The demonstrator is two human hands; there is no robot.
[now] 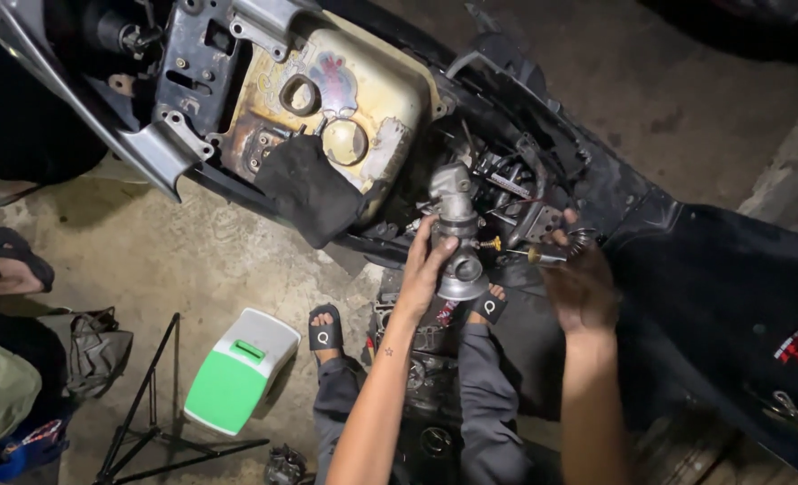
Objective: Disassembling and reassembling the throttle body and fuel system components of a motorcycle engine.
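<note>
Carburetor [457, 235] stands upright just right of the yellowed fuel tank [376, 85], left hand [424, 269] wrapped around its body, right hand [579, 283] close beside, pinching a small brass-tipped tool [536, 255].

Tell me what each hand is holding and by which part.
The left hand grips the grey metal carburetor around the side of its body. The right hand holds a small brass-tipped tool by its handle end; the exact grip is too dark to tell.

Both arms outstretched, left hand [423, 269] and right hand [579, 283] fingers curled.
</note>
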